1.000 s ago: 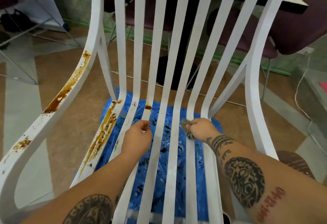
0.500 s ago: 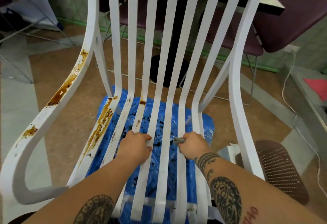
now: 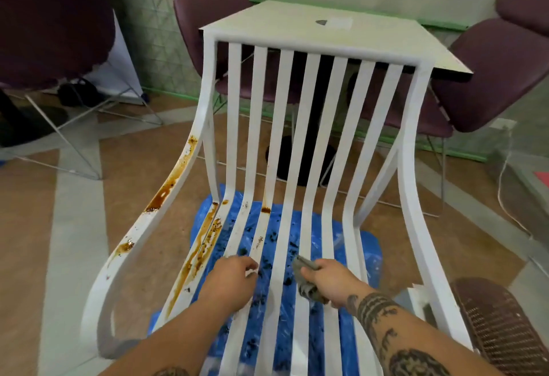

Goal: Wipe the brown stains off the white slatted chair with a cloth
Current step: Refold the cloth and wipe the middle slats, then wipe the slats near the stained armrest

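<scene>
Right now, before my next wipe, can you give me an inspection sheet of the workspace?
Surface: white slatted chair; brown stains on its left armrest and left seat slats, right side looks clean.
Job's things: grey cloth in the right hand.
Clutter: blue plastic sheet under the seat, dark specks on it.
Grips: left hand on the seat slats, fingers curled, hold unclear; right hand grips the cloth.
Cables: white cable on the floor, right.
Surroundings: white table, maroon chairs behind.
</scene>
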### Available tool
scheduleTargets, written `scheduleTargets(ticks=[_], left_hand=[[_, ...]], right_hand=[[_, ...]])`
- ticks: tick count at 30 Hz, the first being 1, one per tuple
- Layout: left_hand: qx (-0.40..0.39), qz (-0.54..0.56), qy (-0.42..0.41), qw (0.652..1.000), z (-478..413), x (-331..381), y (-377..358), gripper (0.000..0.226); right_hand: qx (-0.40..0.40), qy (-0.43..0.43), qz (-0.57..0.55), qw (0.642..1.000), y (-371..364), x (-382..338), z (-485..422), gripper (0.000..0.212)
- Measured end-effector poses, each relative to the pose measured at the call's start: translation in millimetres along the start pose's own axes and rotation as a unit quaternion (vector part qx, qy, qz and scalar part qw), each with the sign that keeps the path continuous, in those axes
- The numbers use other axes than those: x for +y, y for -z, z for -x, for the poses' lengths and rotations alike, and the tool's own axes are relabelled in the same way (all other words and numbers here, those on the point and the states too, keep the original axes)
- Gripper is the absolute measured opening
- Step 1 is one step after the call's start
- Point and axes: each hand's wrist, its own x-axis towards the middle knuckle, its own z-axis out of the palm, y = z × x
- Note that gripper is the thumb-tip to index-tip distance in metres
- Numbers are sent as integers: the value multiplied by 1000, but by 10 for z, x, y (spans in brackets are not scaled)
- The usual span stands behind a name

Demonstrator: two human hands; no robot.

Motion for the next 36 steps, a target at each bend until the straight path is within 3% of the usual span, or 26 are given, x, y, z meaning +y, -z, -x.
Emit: scheduleTargets(ticks=[2,4,7,9,12,14,18,21,23,24,25,27,29,31,33,36], left_hand=[[24,56,1,998,-65,-16,92,29],[37,185,4,982,-163,47,162,26],[3,430,60,901,-311,277,276,27],[-36,534,92,839,-475,409,341,27],[-102,609,100,781,-743,528,395,34],[-118,625,81,767,-901,577,392,35],[-2,638,69,767,-1208,635,401,25],[74,626,74,773,-1418,643,495,24],[116,603,72,786,-1542,693,602,22],[134,590,66,794,-1603,732,658,21],[152,576,54,801,-1657,789,724,21],[200,534,23,821,-1767,943,889,28],[227,519,-18,824,-1851,1123,1075,40],[228,532,-55,814,-2010,1314,1250,34],[242,488,-65,836,-2182,1508,1378,29],[329,356,-81,871,-2356,1640,1368,23]], right_hand=[[-17,12,-58,998,-49,-153,-56,30],[-26,30,-177,983,-114,-317,-164,24],[-16,62,-326,943,-180,-570,-320,24],[-22,74,-390,918,-181,-712,-479,25],[-54,70,-472,877,-97,-912,-719,26],[-67,73,-497,862,-25,-1033,-843,27],[-40,135,-397,907,132,-1167,-1064,21],[65,164,-327,929,276,-1045,-1365,17],[171,130,-194,957,346,-834,-1627,24],[185,99,-92,973,350,-696,-1721,34],[169,70,-7,983,317,-557,-1793,49],[104,47,59,992,199,-344,-1857,73],[80,47,57,994,90,-223,-1845,81],[93,43,76,992,63,-200,-1883,83],[93,31,155,983,122,-282,-1907,87],[76,12,246,966,213,-425,-1993,106]])
